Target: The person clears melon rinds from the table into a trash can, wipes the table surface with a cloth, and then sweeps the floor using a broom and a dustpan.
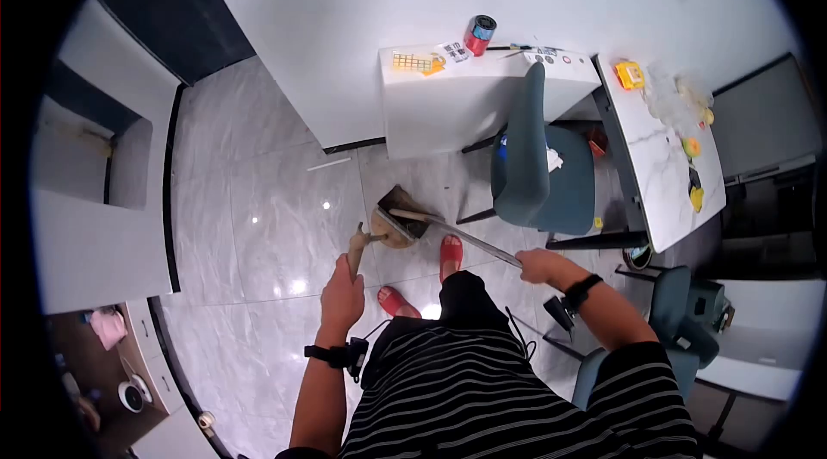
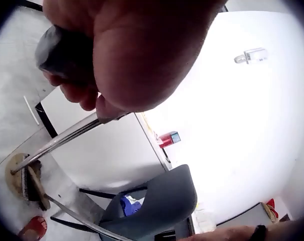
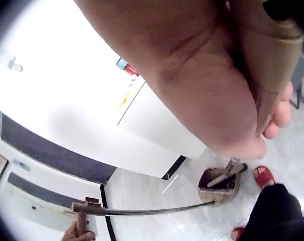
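Note:
My left hand (image 1: 343, 297) grips the handle of a long-handled dustpan (image 1: 389, 233), whose metal pole runs down to a beige and dark pan on the floor. A row of comb teeth shows along the pan in the left wrist view. My right hand (image 1: 540, 265) grips the pole of a broom (image 1: 482, 245), which slants down to the left. The broom's head overlaps the dark inside of the pan. Both tools meet just ahead of my red slippers (image 1: 450, 254). In the right wrist view, the palm hides part of the beige broom grip (image 3: 272, 55).
A grey-blue chair (image 1: 524, 157) stands right of the dustpan, beside a marble-topped table (image 1: 668, 170). Behind is a low white ledge (image 1: 465, 88) with a red can (image 1: 480, 35). A thin white strip (image 1: 329, 163) lies on the tiled floor (image 1: 258, 243).

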`<state>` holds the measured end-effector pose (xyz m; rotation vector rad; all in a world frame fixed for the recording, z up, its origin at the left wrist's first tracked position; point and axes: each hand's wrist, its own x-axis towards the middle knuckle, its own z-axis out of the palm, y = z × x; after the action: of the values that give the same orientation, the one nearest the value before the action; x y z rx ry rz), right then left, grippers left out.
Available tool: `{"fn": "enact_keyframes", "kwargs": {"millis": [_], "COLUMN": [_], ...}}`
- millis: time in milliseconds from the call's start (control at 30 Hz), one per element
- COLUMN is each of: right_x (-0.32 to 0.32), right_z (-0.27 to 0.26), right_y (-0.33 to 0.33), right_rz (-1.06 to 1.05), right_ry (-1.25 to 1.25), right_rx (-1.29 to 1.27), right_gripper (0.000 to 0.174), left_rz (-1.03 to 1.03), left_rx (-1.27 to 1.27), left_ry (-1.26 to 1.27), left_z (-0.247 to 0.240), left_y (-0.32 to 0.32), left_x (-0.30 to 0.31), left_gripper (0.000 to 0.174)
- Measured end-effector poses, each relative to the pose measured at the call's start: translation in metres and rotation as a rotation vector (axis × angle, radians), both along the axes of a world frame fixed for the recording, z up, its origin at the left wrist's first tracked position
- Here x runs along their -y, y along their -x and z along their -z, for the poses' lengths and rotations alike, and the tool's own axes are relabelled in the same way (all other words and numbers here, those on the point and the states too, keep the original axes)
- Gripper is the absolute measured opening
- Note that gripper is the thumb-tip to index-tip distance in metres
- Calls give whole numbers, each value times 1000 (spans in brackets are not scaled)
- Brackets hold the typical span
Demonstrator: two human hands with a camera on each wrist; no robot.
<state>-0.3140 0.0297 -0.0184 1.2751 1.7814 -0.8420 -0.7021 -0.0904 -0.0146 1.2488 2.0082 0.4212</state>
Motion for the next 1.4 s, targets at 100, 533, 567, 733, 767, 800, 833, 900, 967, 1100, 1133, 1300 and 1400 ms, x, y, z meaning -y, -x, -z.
{"fn": "enact_keyframes", "kwargs": {"millis": [100, 533, 567, 733, 767, 800, 833, 900, 967, 1100, 1133, 1300, 1400], "right_x": [54, 77, 77, 97, 100, 101, 101, 96, 105, 111, 114, 134, 138], "right_z": [2, 76, 102, 118, 110, 101, 81, 25, 17, -32, -36, -20, -38], "right_y": [-34, -36, -32, -28, -39, -53, -65, -81, -108, -120, -120, -117, -110], "right_rz": [130, 407, 423, 438, 406, 407, 485, 643, 416, 485, 502, 389, 406], "right_ry": [-105, -319, -337, -175, -140, -107, -79, -23, -154, -52, -26, 41, 172], "right_rx": [-135, -38, -65, -233, -283, -352, -362, -388, -360, -241, -223, -282, -264], "right_gripper": [40, 43, 42, 45, 45, 48, 50, 54, 62, 62, 62, 63, 63], "left_rz": [31, 140, 131, 131, 128, 128, 127, 122, 121, 88, 77, 41, 21], "left_rx": [-20, -123, -129, -178, -184, -177, -172, -165, -159, -159, -159, -134, -118], "left_ry": [-11, 59, 52, 39, 41, 44, 46, 36, 19, -3, 1, -62, -78], "left_z": [0, 0, 0, 1, 1, 1, 1, 2, 7, 8, 9, 22, 21], "left_y": [1, -18, -19, -23, -26, -27, -25, -20, -16, -19, -18, -18, -21], "left_x": [-2, -48, -47, -45, -46, -46, -46, -46, -38, -28, -27, -24, -27], "left_gripper": [46, 45, 45, 45, 45, 45, 45, 45, 46, 46, 46, 45, 45]}}
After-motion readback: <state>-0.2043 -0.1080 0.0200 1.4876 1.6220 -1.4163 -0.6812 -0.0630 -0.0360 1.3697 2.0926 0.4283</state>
